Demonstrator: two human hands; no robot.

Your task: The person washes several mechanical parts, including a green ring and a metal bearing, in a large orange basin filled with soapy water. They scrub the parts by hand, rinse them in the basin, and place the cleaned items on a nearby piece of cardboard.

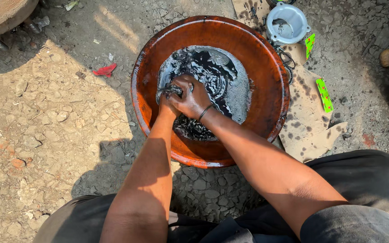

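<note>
Round brown-orange basin [266, 67], upper centre of frame, upright on ground, holds black oily liquid [221, 76]; small blackened object [173, 91] gripped within.

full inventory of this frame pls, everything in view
basin: 1, orange-brown, round, centre on the ground
liquid: black, oily, pooled in basin
small dark part: 1, black, gripped between both hands
white round container: 1, top right
cardboard: brown, stained, right of basin
green strips: 2, on cardboard
red scrap: 1, left of basin
left hand: in liquid, mostly hidden
right hand: over left, dark wristband
</note>
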